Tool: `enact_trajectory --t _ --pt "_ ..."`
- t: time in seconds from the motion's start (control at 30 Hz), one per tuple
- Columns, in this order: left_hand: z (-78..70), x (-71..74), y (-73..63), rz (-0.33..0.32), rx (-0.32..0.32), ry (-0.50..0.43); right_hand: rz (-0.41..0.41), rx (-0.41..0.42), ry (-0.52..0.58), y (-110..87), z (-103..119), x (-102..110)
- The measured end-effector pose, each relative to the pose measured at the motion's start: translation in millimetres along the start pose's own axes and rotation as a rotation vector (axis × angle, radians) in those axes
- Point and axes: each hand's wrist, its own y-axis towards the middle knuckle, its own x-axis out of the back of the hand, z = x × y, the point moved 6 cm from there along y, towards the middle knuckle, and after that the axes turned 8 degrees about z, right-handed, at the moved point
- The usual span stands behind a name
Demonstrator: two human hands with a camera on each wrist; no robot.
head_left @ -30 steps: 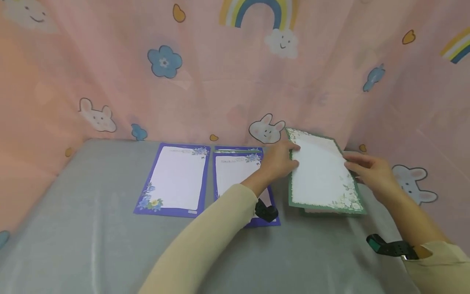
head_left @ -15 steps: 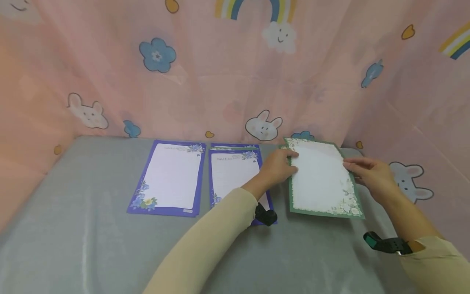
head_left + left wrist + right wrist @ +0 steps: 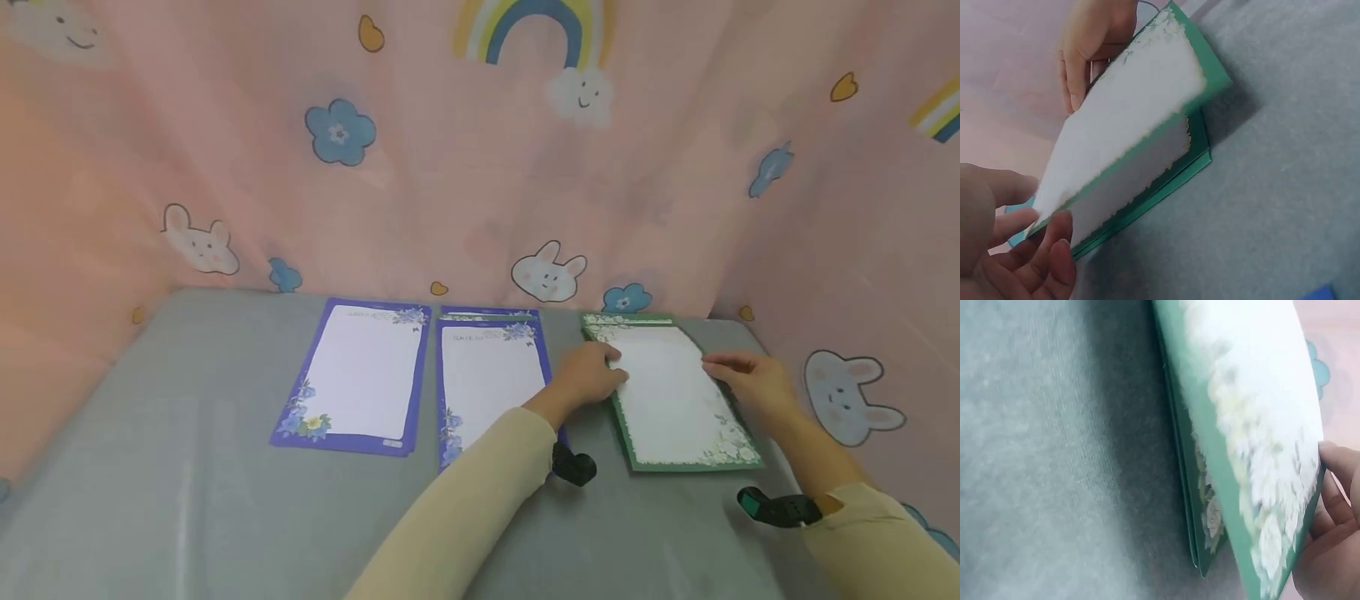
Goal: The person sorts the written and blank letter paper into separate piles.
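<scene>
A white sheet of stationery paper with a green floral border (image 3: 667,400) is held just above the right side of the table. My left hand (image 3: 585,373) pinches its left edge between thumb and fingers. On the opposite edge, my right hand (image 3: 757,390) has the sheet between thumb and fingers. Beneath it lie more green-bordered sheets (image 3: 1132,199), their top strip (image 3: 630,319) peeking out at the back. In the left wrist view a gap separates the held sheet from those below. Most of the lower sheets are covered.
Left of my hands lie two piles of purple-bordered paper, one at the far left (image 3: 356,367) and one in the middle (image 3: 491,362), partly behind my left sleeve (image 3: 465,508). A grey cloth (image 3: 247,517) covers the table. Behind hangs a pink patterned curtain (image 3: 442,200).
Both hands have lowered the green-bordered sheet and brought it nearer to me, down over the sheets beneath. The purple-bordered piles have stayed where they were. The head view has shifted slightly.
</scene>
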Motion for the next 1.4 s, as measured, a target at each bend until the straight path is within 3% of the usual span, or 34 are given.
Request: enact_trajectory --t 0.13,0.33,0.57,0.83,1.03,1.23,1.4 --pt "-2.5 -8.0 2.6 0.01 0.004 0.016 -0.008 -0.013 -0.005 4.7 -8.8 -3.8" --pt "2.0 -11.7 4.3 0.006 0.058 0.024 0.019 0.02 -0.026 16.6 -5.5 -10.9" --pt "2.3 -13.9 7.2 0.017 0.072 0.238 0.023 0.022 -0.043 21.1 0.2 -12.1" --pt "2.6 -11.5 12.3 -0.05 0.038 0.335 -0.024 0.022 -0.038 21.4 5.6 -16.6" --pt "-2.8 -14.3 7.4 -0.012 0.043 0.483 -0.051 0.075 -0.085 18.1 3.6 -20.1" --pt "0.5 -17.1 7.0 -0.006 0.102 0.45 -0.049 0.116 -0.265 17.9 18.1 -27.0" --pt "5.2 -16.7 9.1 0.007 0.131 0.412 -0.008 0.068 -0.348 22.5 23.9 -30.7"
